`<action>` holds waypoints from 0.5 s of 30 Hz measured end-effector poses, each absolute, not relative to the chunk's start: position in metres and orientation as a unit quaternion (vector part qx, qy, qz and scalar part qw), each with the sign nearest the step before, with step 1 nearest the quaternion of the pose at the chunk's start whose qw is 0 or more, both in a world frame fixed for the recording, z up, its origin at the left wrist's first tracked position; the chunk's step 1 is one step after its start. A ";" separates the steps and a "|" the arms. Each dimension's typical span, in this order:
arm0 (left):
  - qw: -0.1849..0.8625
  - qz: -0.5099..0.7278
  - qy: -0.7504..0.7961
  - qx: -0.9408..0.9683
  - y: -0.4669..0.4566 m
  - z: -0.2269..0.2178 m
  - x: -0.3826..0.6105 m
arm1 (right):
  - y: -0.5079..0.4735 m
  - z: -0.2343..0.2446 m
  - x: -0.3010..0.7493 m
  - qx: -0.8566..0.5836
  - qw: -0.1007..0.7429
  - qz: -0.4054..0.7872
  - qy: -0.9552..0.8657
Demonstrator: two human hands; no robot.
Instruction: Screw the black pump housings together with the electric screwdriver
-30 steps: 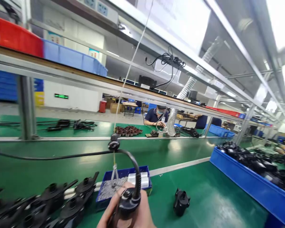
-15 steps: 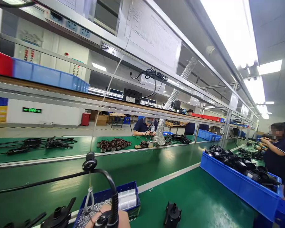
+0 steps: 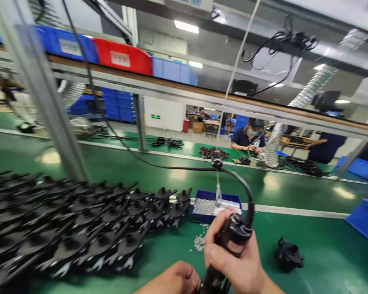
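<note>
My right hand (image 3: 233,257) is wrapped round a black powered screwdriver (image 3: 230,241) that hangs from a thin cord, with its black cable arching up and away to the left. My left hand (image 3: 173,281) sits low beside the tool's tip with its fingers curled; what it holds is hidden. Just beyond the tool stands a small blue tray of screws (image 3: 207,205), and a few loose screws (image 3: 199,241) lie on the green mat. A large heap of black plastic housings (image 3: 79,220) fills the bench to my left. One single black housing (image 3: 288,255) lies to my right.
A metal upright (image 3: 49,106) rises at the left. An overhead shelf carries red bins (image 3: 122,57) and blue bins (image 3: 64,41). A blue crate (image 3: 364,220) stands at the right. A person (image 3: 248,139) works at the far bench, beside a ribbed silver hose (image 3: 272,145).
The view has swung left and down: the heap of black housings now fills the left. My left hand has come into sight. My right hand still grips the screwdriver.
</note>
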State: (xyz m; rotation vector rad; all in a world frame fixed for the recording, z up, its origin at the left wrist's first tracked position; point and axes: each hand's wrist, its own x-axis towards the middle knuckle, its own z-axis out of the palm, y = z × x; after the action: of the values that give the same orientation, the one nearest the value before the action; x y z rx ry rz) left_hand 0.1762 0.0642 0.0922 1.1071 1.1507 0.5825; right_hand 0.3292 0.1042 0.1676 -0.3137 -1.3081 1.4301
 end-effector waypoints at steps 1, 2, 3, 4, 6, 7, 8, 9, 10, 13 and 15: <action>0.689 0.253 0.501 0.459 0.062 0.092 0.173 | 0.104 0.172 0.333 -0.129 0.548 0.605 -0.563; 0.707 0.253 0.497 0.435 0.061 0.093 0.169 | 0.103 0.179 0.337 -0.139 0.511 0.608 -0.592; 0.715 0.255 0.497 0.421 0.060 0.095 0.166 | 0.103 0.186 0.341 -0.151 0.485 0.602 -0.616; 0.719 0.256 0.498 0.413 0.059 0.097 0.163 | 0.102 0.193 0.344 -0.161 0.470 0.596 -0.631; 0.723 0.256 0.497 0.406 0.059 0.100 0.160 | 0.100 0.204 0.347 -0.181 0.455 0.589 -0.643; 0.727 0.252 0.493 0.406 0.059 0.101 0.159 | 0.099 0.208 0.348 -0.189 0.452 0.588 -0.643; 0.729 0.246 0.488 0.411 0.059 0.101 0.160 | 0.098 0.211 0.348 -0.196 0.447 0.588 -0.644; 0.728 0.244 0.484 0.420 0.060 0.101 0.161 | 0.098 0.212 0.348 -0.201 0.442 0.587 -0.648; 0.722 0.244 0.482 0.433 0.060 0.100 0.162 | 0.098 0.213 0.347 -0.203 0.440 0.582 -0.653; 0.683 0.249 0.502 0.468 0.062 0.093 0.169 | 0.099 0.211 0.347 -0.202 0.436 0.565 -0.670; 0.665 0.238 0.526 0.474 0.065 0.088 0.172 | 0.101 0.210 0.348 -0.201 0.441 0.556 -0.675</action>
State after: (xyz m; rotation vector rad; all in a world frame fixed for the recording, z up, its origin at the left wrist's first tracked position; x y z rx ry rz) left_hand 0.1725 0.0650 0.0883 1.0704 1.1869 0.5364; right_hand 0.3477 0.1009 0.2099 -0.4978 -1.6761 1.3810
